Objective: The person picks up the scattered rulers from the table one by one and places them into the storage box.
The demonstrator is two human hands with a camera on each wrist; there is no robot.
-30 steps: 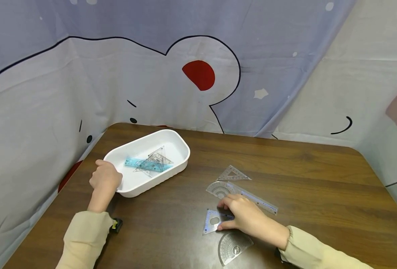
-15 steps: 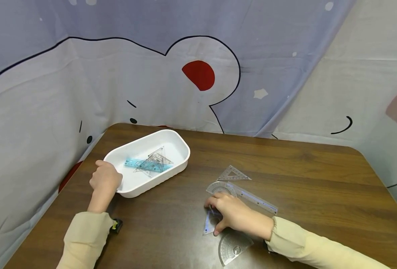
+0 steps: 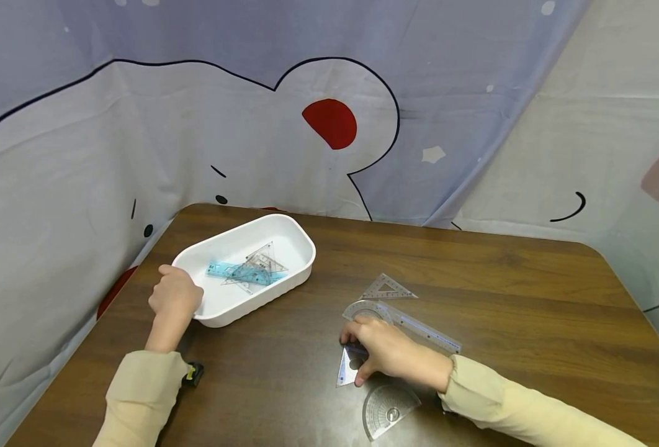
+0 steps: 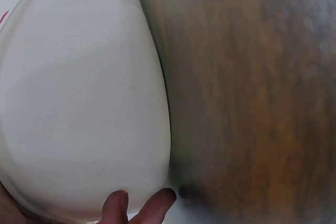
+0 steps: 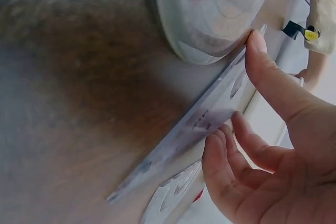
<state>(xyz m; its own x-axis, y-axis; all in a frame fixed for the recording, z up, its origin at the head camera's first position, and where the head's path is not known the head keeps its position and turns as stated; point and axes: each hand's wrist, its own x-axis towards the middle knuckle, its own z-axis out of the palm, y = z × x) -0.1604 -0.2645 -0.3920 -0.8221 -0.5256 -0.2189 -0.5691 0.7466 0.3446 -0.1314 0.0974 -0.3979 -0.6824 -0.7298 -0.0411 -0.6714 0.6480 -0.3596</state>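
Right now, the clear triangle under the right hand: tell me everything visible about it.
The triangle is a clear plastic set square with a bluish tint, printed scale marks and a round cut-out. It sits on the brown table, seemingly tipped up on edge. The right hand pinches it, thumb on one edge, fingers on the other. A protractor lies just nearer the person, a ruler beyond it.

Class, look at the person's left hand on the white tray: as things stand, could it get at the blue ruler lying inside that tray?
Probably yes. The left hand holds the near rim of the white tray, which is open-topped, and the blue ruler lies uncovered under set squares, nothing between. It would first have to release its grip on the rim.
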